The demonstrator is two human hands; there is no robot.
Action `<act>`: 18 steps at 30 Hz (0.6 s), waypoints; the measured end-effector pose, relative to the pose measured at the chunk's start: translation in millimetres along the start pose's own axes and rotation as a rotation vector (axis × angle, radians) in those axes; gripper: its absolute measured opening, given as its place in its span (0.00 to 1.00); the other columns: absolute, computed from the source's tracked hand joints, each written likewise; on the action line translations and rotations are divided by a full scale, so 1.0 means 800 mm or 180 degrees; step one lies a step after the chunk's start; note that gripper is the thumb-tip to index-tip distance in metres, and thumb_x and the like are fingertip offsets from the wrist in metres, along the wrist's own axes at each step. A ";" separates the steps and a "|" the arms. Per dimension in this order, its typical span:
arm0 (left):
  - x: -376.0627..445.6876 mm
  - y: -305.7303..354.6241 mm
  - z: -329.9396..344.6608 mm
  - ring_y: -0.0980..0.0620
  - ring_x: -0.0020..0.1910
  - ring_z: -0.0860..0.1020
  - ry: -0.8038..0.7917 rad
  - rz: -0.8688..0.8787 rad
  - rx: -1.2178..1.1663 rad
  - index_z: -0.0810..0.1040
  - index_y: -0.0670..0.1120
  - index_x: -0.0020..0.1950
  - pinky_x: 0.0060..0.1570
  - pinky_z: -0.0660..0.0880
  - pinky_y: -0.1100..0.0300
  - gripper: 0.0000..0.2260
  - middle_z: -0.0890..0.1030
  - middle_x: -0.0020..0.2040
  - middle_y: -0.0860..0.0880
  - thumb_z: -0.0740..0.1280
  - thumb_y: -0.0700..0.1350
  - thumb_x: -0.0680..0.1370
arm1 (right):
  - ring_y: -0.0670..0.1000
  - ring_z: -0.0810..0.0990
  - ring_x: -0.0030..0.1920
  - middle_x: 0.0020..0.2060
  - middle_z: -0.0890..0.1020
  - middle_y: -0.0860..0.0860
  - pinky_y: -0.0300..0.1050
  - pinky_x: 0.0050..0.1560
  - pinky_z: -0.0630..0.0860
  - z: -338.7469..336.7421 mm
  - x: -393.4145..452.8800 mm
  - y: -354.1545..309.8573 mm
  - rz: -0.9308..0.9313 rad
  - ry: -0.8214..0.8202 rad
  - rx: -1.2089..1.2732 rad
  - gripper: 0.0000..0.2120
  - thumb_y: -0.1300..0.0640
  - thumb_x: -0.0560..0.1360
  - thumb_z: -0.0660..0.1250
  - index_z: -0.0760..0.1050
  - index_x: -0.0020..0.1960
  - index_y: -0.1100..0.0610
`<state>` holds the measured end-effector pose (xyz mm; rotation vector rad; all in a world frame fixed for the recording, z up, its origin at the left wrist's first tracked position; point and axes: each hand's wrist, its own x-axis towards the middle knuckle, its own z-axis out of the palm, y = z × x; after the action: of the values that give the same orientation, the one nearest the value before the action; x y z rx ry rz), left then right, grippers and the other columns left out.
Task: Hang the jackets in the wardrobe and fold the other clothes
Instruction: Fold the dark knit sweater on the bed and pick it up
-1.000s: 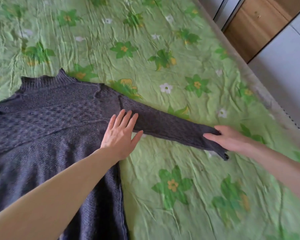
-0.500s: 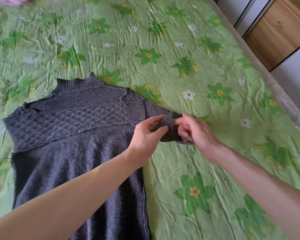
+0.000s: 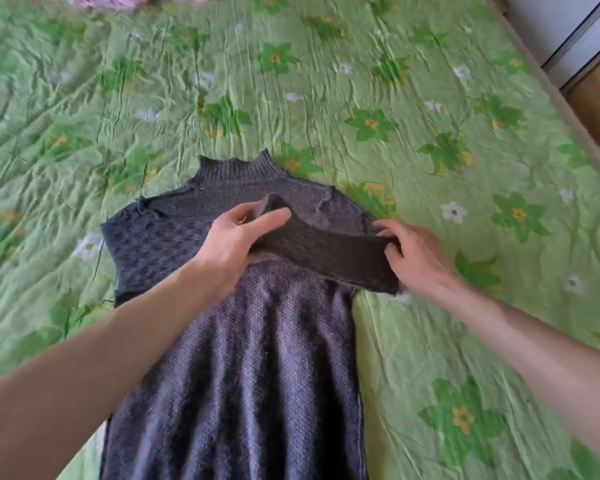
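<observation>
The sleeve (image 3: 329, 252) that lay stretched toward the frame's right a second ago is now folded across the sweater (image 3: 243, 358) at frame centre on the bedspread (image 3: 430, 341), left hand (image 3: 236, 237) pinching its cuff, right hand (image 3: 413, 252) gripping the fold, so folding is well begun.

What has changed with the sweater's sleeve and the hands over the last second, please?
The right sleeve, stretched out over the bedspread a second ago, has been folded inward across the sweater chest. The left hand, earlier flat on the shoulder, now grips the cuff end; the right hand holds the fold. The sweater body stayed flat.
</observation>
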<state>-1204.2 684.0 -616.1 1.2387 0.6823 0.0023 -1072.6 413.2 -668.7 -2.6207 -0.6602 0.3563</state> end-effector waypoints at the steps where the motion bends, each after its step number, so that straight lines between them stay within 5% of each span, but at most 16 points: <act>1: 0.005 -0.004 -0.019 0.45 0.51 0.86 0.0082 0.0126 0.0300 0.85 0.48 0.54 0.51 0.82 0.51 0.16 0.88 0.50 0.48 0.81 0.48 0.69 | 0.57 0.79 0.62 0.58 0.85 0.47 0.56 0.70 0.68 -0.002 0.011 -0.004 -0.0050 -0.0090 -0.0138 0.18 0.60 0.80 0.66 0.77 0.68 0.49; 5: 0.010 -0.010 -0.086 0.46 0.49 0.85 0.0811 0.0414 0.0887 0.84 0.53 0.50 0.49 0.82 0.53 0.02 0.87 0.47 0.49 0.75 0.46 0.79 | 0.53 0.80 0.49 0.50 0.84 0.48 0.48 0.50 0.70 -0.013 0.041 -0.019 -0.0061 -0.0441 -0.0322 0.09 0.47 0.81 0.68 0.81 0.56 0.51; 11: 0.011 -0.015 -0.163 0.50 0.39 0.81 0.1709 0.0561 0.1154 0.83 0.53 0.46 0.41 0.77 0.54 0.06 0.85 0.43 0.49 0.73 0.53 0.80 | 0.51 0.77 0.36 0.37 0.78 0.48 0.50 0.37 0.73 -0.001 0.089 -0.058 -0.0473 -0.0197 -0.0160 0.14 0.44 0.83 0.64 0.73 0.49 0.55; 14: 0.018 -0.019 -0.193 0.49 0.33 0.76 0.2032 0.0463 0.1213 0.83 0.44 0.50 0.36 0.72 0.55 0.12 0.82 0.41 0.46 0.71 0.53 0.82 | 0.51 0.78 0.35 0.37 0.78 0.46 0.52 0.39 0.74 0.025 0.114 -0.084 -0.0983 -0.0086 -0.0593 0.13 0.44 0.84 0.61 0.73 0.51 0.54; 18: 0.034 -0.031 -0.234 0.45 0.38 0.77 0.2322 0.0253 0.1430 0.80 0.37 0.52 0.36 0.70 0.54 0.16 0.82 0.44 0.39 0.67 0.50 0.84 | 0.56 0.81 0.52 0.51 0.85 0.50 0.51 0.51 0.67 0.068 0.135 -0.103 -0.1019 0.0054 -0.0892 0.11 0.48 0.85 0.60 0.75 0.61 0.54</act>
<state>-1280.5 847.1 -680.0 1.7122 1.3115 0.4024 -1031.0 550.9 -695.4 -2.7055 -1.1784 0.1525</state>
